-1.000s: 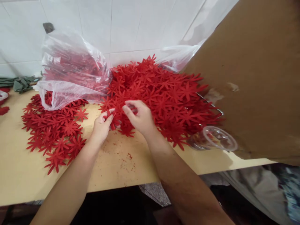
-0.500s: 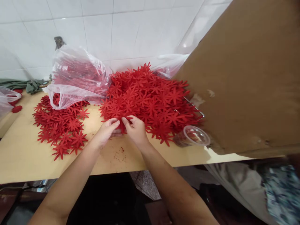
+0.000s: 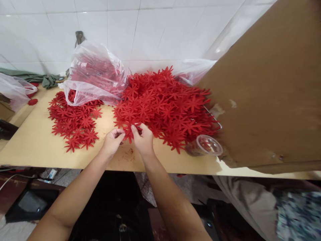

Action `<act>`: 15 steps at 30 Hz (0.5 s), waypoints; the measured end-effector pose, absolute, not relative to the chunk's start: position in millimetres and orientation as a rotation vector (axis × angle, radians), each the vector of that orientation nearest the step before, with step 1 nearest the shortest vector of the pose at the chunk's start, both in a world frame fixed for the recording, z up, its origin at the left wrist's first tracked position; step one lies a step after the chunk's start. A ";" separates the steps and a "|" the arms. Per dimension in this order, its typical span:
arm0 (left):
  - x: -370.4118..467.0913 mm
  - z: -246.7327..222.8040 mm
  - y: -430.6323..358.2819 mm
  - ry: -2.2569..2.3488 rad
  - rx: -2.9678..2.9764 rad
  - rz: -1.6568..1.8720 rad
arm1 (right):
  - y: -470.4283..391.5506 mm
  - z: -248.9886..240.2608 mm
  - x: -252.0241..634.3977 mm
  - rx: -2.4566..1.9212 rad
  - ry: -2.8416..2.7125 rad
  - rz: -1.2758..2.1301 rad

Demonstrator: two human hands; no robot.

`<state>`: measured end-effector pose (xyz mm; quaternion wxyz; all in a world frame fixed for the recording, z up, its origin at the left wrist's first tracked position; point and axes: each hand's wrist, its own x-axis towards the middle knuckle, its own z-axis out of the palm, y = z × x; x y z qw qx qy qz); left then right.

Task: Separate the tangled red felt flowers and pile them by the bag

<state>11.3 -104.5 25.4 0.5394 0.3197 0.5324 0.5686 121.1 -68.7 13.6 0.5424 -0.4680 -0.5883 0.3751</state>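
Between my two hands is a red flower-shaped cutout with narrow petals, raised over the table's front part. My left hand pinches a petal on its left side between thumb and fingertips. My right hand grips its right side, thumb on top and fingers curled beneath. Just behind my hands rises a large heap of similar red flower cutouts. To the left lies a smaller, flatter pile of red flower cutouts.
A clear plastic bag of red pieces stands behind the left pile. A clear plastic cup lies tipped near the heap's right. A large brown board bounds the right side. Bare tabletop shows at left. Another white bag sits far left.
The view has turned left, so the piles and bag appear further right. My left hand has drawn slightly away from my right, and more of the held flower cutout shows between them.
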 end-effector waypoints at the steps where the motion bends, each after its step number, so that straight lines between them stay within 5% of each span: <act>1: 9.7 25.9 -104.2 1.281 0.768 1.373 | -65.9 14.3 120.8 -1.120 -1.337 0.928; 15: 8.3 17.4 -87.2 1.238 0.717 1.359 | -45.6 -1.2 140.8 -1.148 -1.197 1.037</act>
